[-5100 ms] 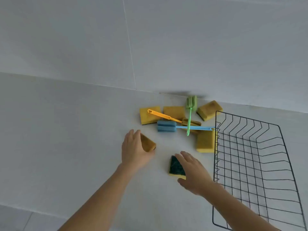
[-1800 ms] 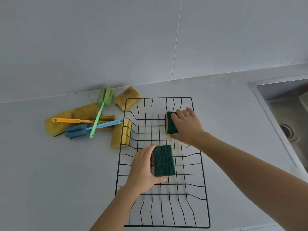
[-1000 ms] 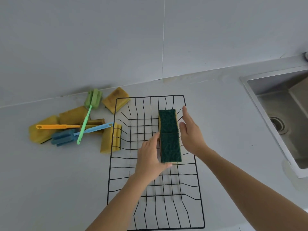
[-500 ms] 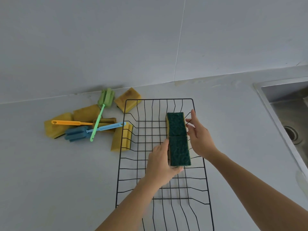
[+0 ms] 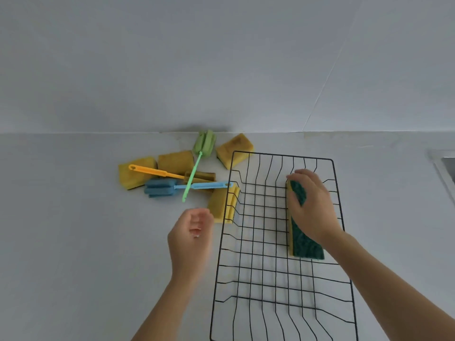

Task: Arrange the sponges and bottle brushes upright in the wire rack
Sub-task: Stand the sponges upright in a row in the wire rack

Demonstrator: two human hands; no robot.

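Presently, the right hand (image 5: 311,205) rests palm-down with fingers pressed on two green-faced yellow sponges (image 5: 304,242) standing on edge, end to end, at the 3 o'clock side of the black wire rack (image 5: 261,242). The left hand (image 5: 190,238) hovers over the pale countertop (image 5: 73,242), empty, fingers loosely curled, just outside the rack's 9 o'clock edge.

Progress is judged early: two sponges are racked. Outside it remain five yellow sponges, the nearest (image 5: 220,204) at 1 o'clock from the left hand and touching the rack, plus the orange bottle brush (image 5: 152,171), blue bottle brush (image 5: 172,187) and green bottle brush (image 5: 200,156), crossed at 11 to 12 o'clock.
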